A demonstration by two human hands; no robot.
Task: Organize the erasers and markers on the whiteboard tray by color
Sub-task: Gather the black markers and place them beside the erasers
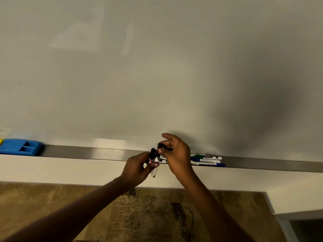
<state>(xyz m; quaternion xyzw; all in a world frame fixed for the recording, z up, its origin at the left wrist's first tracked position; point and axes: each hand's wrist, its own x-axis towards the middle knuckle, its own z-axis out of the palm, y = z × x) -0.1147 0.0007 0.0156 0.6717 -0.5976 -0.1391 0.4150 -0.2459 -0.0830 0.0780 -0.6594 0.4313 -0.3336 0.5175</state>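
Two hands (138, 167) (176, 152) hide black-capped markers (153, 155) (count unclear).

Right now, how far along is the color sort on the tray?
Looks done: green marker and two blue markers lie grouped right of the hands; blue eraser sits far left. In hand: left hand and right hand hold black-capped markers. Left: setting those down together.
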